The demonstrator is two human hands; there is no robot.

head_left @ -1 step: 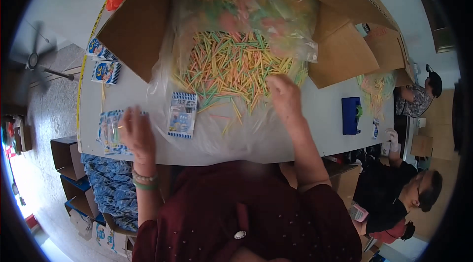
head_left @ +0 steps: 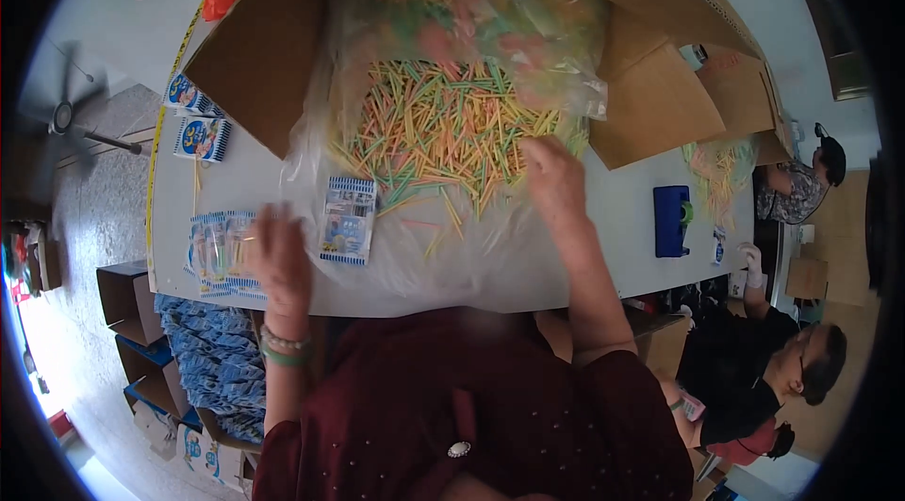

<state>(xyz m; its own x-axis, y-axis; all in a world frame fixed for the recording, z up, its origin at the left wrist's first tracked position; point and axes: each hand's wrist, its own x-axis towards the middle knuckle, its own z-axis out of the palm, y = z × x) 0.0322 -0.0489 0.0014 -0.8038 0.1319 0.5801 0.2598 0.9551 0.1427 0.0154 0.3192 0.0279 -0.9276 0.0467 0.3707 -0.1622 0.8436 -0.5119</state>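
- White tabletop (head_left: 627,209), the largest surface, stretched across the middle of the view, its near edge against the person in a dark red top.
- Brown cardboard box (head_left: 255,49) stood open at the far side, flaps spread to left and right.
- Clear plastic bag (head_left: 415,279) lined the box and spilled out over the tabletop toward the person.
- Thin coloured sticks (head_left: 434,124), in yellow, green, orange and pink, lay in a loose heap on the bag, at the centre.
- Co-worker (head_left: 735,350) in black sat at the lower right, well apart from the heap.
- Heaped blue packets (head_left: 212,350) filled a carton below the tabletop's left part.
- Left hand (head_left: 281,256), blurred, was at the right end of a row of overlapping packets (head_left: 215,251); its fingers pointed away from the person, and whether they held or touched anything could not be told.
- Right hand (head_left: 558,182) was at the heap's right edge, fingers bent inward; whether a stick was pinched between them could not be told.
- Single blue-and-white packet (head_left: 349,223) lay flat on the bag, just right of the left hand.
- Blue tape dispenser (head_left: 669,221) rested on the tabletop, right of the right hand.
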